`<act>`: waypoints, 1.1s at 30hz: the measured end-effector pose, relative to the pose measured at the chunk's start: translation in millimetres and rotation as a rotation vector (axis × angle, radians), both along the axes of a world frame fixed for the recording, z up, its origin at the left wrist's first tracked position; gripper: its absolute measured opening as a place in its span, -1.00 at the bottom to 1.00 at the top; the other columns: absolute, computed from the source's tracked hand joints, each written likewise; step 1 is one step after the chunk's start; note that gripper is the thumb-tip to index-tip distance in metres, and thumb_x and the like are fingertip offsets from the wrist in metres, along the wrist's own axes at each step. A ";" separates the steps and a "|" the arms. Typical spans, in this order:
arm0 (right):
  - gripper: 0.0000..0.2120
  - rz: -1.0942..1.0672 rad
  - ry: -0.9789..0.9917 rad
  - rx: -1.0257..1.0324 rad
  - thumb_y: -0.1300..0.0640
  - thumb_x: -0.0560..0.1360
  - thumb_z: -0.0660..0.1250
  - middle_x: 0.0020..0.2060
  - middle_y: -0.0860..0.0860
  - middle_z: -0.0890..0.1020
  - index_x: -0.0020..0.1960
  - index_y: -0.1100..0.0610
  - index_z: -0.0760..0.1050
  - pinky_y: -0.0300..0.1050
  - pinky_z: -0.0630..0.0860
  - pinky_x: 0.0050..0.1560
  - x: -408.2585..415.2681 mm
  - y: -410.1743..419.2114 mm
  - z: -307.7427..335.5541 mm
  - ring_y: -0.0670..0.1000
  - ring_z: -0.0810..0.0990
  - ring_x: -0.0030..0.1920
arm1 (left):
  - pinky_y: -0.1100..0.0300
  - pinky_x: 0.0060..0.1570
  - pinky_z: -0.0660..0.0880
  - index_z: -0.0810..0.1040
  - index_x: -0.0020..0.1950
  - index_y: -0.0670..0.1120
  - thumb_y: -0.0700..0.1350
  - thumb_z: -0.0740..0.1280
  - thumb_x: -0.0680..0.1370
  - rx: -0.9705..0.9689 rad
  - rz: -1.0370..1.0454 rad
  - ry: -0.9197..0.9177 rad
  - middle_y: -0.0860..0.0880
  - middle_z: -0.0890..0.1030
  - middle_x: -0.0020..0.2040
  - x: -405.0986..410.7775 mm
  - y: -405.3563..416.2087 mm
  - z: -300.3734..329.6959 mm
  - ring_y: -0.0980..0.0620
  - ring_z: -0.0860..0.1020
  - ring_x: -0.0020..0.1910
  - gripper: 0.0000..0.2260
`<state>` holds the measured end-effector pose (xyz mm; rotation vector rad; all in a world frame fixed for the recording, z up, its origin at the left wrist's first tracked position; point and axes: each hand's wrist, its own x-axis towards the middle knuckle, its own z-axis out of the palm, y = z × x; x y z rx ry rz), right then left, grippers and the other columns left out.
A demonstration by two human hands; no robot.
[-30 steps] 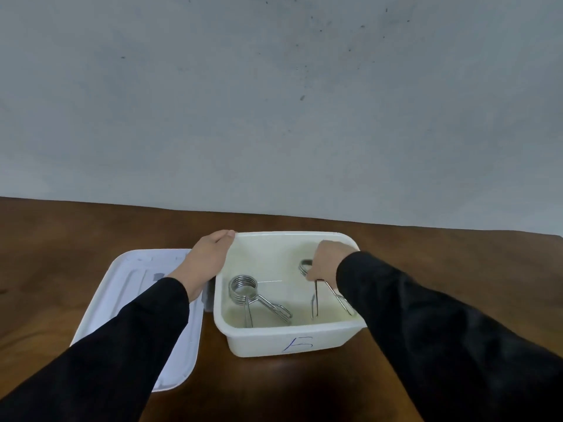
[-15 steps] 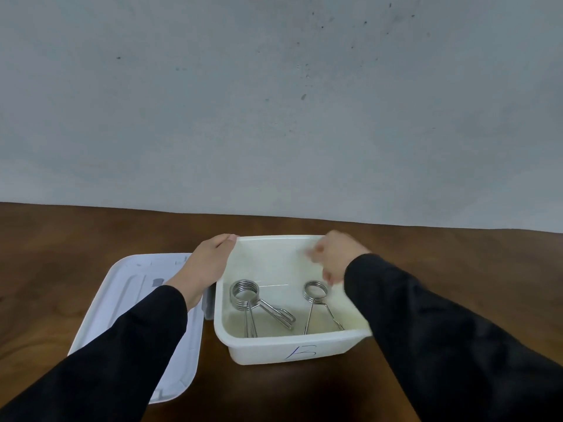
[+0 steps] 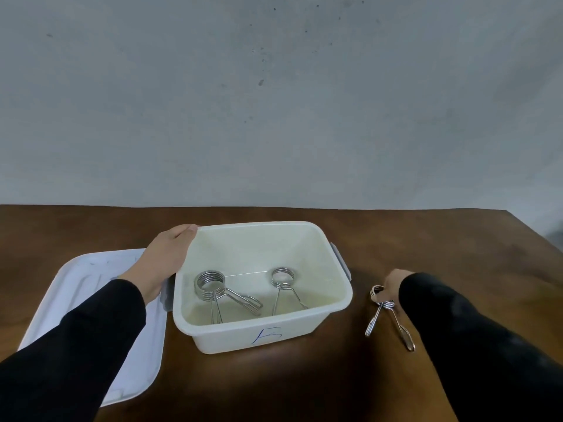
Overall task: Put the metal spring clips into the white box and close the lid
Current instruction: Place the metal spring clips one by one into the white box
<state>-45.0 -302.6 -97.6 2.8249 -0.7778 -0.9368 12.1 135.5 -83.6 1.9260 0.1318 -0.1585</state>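
Spring clip (image 3: 387, 312) on table, touching right fingers (image 3: 384, 288)

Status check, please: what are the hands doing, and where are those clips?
Left hand steadying white box. Right hand on clip on table. Clips in box. Lid off.

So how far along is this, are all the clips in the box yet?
Not quite. Two spring clips already lie inside the white box: a thick-coiled one and a thinner one. The right hand is on another clip on the table, right of the box. The left hand steadies the box's left rim. The lid lies off to the left, so closing remains.
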 end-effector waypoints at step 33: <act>-0.50 0.401 -0.084 0.078 -0.12 0.46 0.41 0.10 0.11 0.58 0.29 0.14 0.51 0.03 0.46 0.19 70.9 196.0 7.2 0.20 0.53 0.12 | 0.23 -0.16 0.43 0.66 0.14 -0.14 0.03 0.14 0.75 -0.075 -0.014 0.009 -0.07 0.69 0.00 -3.1 0.9 2.7 0.02 0.57 -0.06 -0.65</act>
